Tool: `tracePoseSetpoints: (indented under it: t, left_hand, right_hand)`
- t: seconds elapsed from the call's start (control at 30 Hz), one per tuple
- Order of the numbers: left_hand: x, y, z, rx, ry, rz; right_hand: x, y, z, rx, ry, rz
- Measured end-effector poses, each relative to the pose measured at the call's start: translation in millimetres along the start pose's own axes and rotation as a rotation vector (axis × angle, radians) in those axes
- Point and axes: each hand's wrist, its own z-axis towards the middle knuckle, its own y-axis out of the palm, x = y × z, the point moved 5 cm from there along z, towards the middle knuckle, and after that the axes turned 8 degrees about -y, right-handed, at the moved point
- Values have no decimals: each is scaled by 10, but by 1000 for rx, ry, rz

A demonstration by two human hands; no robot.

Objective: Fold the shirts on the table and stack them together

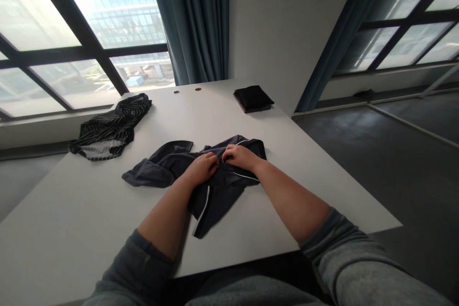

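Note:
A dark grey shirt (175,163) with white piping lies loosely spread on the white table (287,162). One sleeve with a white-edged dark cuff points toward me. My left hand (202,169) is closed on the shirt's front, its fingers pinching the cloth. Just to the right, my right hand (242,157) pinches the same front near the collar, its fingertips almost meeting those of the left. Small round buttons show by the right fingertips. Whether a button sits between the fingers is hidden.
A black patterned garment (116,126) lies crumpled at the table's left edge. Toward the back right stands a neatly folded black cloth stack (253,98). Behind the table are windows, a blue curtain (195,19) and a pale pillar (283,24).

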Motion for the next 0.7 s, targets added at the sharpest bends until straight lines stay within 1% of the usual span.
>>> tracePoseSetpoints:
  t: [0.17,0.27,0.37,0.5,0.7]
  left_hand:
    - [-71,41,18,61,-73,5]
    - [-129,63,26,132,-132,-19]
    - [-170,80,28,171,-153,-56]
    - [-195,94,33,180,-157,-88]
    - [-212,97,41,173,-137,-132]
  right_hand:
    - [-108,46,77,-43,-41,-149]
    - [-153,67,81,-34,-46,-201]
    - [-152,57,70,-10,-59,-228]
    - [-105,55,60,-11,-103,-223]
    - [-106,69,56,9,-119,-208]
